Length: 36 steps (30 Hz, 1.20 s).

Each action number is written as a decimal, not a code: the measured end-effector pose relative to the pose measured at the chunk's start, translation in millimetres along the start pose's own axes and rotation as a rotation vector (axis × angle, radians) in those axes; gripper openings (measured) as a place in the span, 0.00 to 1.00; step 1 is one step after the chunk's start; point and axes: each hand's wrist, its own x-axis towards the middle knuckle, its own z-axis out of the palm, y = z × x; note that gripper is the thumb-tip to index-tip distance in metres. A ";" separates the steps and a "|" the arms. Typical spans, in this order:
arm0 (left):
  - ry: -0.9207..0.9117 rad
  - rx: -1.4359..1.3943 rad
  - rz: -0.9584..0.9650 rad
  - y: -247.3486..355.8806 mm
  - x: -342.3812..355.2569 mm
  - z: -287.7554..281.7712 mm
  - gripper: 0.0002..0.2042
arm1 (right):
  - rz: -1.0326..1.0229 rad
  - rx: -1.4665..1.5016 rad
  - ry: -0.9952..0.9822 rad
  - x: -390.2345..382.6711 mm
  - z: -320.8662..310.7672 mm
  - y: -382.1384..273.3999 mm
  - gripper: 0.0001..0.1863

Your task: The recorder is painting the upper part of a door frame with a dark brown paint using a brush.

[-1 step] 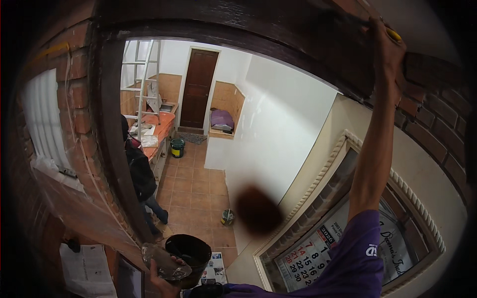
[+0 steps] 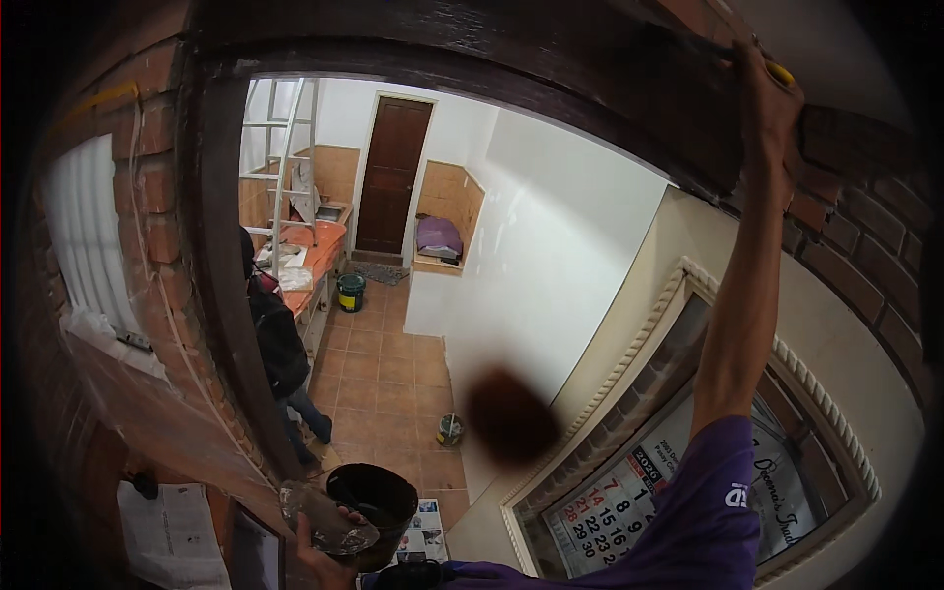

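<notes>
My right hand (image 2: pixel 770 98) is raised to the top right, closed around a yellow-handled tool (image 2: pixel 780 73) that looks like a paintbrush. Its working end, dark and hard to make out, is against the dark brown door-frame beam (image 2: pixel 472 44), whose surface has glossy patches. At the lower centre, my left hand (image 2: pixel 317 551) grips a smeared, see-through round shallow container (image 2: pixel 329 516). Its fingers wrap over the container's edge. Right beside and partly behind it is a black bucket (image 2: pixel 398 526); its contents are too dark to see.
Through the doorway, a person in dark clothes (image 2: pixel 280 339) stands at a counter (image 2: pixel 324 246) below an aluminium ladder (image 2: pixel 285 147). Green pails (image 2: pixel 350 293) stand on the tiled floor. A framed glass panel (image 2: pixel 688 285) and calendar (image 2: pixel 610 506) are near my right arm. A blurred brown blob (image 2: pixel 511 416) covers part of the view.
</notes>
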 end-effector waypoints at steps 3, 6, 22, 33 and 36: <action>-0.004 0.046 0.043 1.5 -1.8 -0.2 0.28 | 0.060 0.004 0.087 -1.0 -9.5 -7.2 0.18; 0.021 -0.004 -0.006 2.7 -3.2 1.5 0.28 | 0.076 -0.030 0.049 1.5 -14.5 -11.5 0.16; 0.024 -0.043 -0.019 3.6 -8.2 0.6 0.28 | 0.062 0.115 -0.094 12.5 16.0 -13.3 0.17; 0.016 -0.028 0.004 6.5 -6.1 -4.5 0.27 | 0.061 0.194 0.036 10.7 25.6 -13.8 0.13; 0.005 -0.031 -0.001 7.0 -10.6 2.4 0.27 | 0.029 0.087 0.022 15.5 30.3 -7.8 0.16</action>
